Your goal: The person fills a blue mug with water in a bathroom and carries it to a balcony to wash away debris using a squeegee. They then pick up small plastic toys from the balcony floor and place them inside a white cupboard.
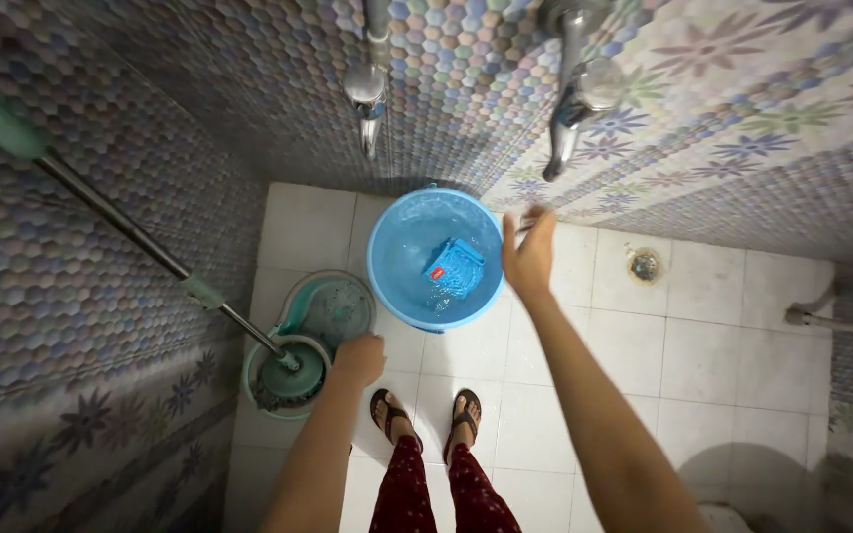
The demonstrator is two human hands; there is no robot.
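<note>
Left hand (pixel 358 359) clenched on the rim of the green mop bucket (pixel 308 345); right hand (pixel 529 255) open, fingers spread, empty, above the blue bucket (pixel 399 259).

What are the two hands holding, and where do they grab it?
The left hand grips the rim of the green mop bucket. The right hand is open above the blue bucket, holding nothing.

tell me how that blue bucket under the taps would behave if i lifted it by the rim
The blue bucket holds water with a blue mug floating in it, so it is probably heavy for its size and apt to slosh. Its thin plastic rim may flex under the load. The white floor tiles look glossy, possibly wet, so pushed it would likely slide rather than tip.
</note>
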